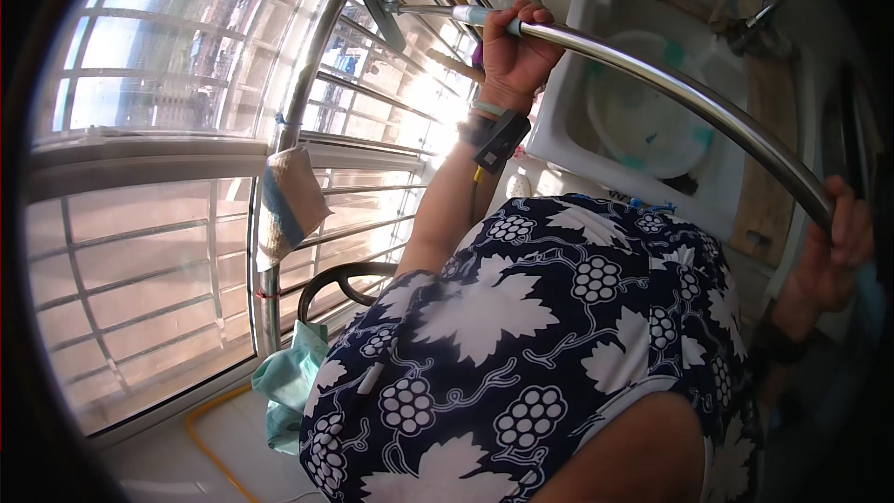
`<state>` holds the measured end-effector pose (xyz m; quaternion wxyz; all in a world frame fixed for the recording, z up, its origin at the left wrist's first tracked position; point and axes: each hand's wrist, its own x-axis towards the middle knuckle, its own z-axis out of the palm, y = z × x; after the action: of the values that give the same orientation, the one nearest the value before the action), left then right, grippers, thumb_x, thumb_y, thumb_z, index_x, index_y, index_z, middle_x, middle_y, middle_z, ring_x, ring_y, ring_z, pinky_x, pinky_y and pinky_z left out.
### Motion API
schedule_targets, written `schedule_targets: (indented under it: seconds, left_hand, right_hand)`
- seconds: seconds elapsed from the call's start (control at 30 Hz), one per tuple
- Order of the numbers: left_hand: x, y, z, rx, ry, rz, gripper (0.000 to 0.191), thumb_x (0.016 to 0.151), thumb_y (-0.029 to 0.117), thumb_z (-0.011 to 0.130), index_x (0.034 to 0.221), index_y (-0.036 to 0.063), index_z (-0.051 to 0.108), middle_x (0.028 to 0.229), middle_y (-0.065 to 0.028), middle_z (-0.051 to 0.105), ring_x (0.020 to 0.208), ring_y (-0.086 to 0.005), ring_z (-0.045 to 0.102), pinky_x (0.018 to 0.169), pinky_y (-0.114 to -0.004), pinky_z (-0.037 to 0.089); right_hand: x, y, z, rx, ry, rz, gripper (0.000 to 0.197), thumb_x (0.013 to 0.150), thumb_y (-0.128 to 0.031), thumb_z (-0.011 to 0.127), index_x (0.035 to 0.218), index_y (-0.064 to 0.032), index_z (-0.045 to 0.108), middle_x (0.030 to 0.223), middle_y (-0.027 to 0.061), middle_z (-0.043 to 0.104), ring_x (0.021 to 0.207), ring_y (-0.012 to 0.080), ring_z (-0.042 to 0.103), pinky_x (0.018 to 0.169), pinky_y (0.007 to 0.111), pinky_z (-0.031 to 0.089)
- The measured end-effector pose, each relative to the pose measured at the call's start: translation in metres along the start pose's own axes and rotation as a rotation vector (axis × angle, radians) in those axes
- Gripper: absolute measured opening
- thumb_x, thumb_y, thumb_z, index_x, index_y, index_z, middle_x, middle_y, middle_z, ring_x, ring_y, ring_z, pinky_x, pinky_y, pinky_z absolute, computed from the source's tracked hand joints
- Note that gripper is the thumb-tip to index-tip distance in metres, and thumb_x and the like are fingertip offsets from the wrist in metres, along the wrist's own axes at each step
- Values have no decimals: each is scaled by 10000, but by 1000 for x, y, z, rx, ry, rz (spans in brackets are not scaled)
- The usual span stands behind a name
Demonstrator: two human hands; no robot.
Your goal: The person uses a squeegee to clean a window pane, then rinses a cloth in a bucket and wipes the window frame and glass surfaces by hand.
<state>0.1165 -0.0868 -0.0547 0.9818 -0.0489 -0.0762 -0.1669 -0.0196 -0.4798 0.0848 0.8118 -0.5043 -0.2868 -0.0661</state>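
A shiny metal pole (663, 80) crosses in front of me, bowed by the lens. Near its light-blue collar, my left hand (518, 45) is wrapped around it. At the right, dim near the picture's rim, my right hand (834, 244) grips the same pole. Beyond my left hand the thinner end of the pole meets a flat grey-green head (380, 16), close to the window bars. A dark device with a yellow plug is strapped on my left wrist.
Barred windows (140, 237) and an upright metal post (307, 77) with a hanging cloth (290, 202) stand at the left. A white sink (559, 119) holds a round basin (607, 94), with a faucet (761, 17) beside it. A yellow hose (209, 443) lies low on the left, near a green plastic bag (290, 381).
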Motion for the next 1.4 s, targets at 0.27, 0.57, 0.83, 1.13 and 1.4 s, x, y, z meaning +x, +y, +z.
schedule_targets:
  seconds: [0.27,0.57,0.83,1.13,1.4]
  left_hand:
    - [-24,2,4,926,377,136,343,731,-54,574,1043,18,449,930,-54,520,870,-152,548,782,-273,473]
    - [-21,-14,-28,631,636,189,212,757,28,606,917,35,466,785,-41,544,703,-147,554,662,-267,494]
    - [-16,-75,1,147,776,146,101,856,107,593,833,58,507,748,-48,543,721,-191,547,760,-331,507]
    - [-22,-130,10,135,478,-280,149,882,186,594,982,93,533,1059,-93,600,1063,-264,564,931,-397,460]
    - [5,-99,4,272,281,-239,126,874,178,562,912,60,586,1073,-100,609,1094,-255,554,952,-395,454]
  right_hand:
    - [-1,22,51,-148,-104,-45,298,897,-141,531,624,-130,412,609,11,485,693,141,524,1025,362,347]
    - [-12,20,19,-98,-146,-7,264,895,-202,560,671,-130,438,621,5,505,659,142,524,980,351,382]
    - [-56,-12,-66,99,-20,-50,234,822,-105,573,689,-169,391,678,-11,429,743,149,427,1041,391,265]
    - [-74,-61,-125,119,265,-121,363,906,-128,201,1087,89,428,1076,199,483,1057,328,452,1022,503,291]
    - [-108,-57,-134,282,386,-107,384,882,-83,299,1231,68,356,1264,244,388,1224,370,351,1089,514,244]
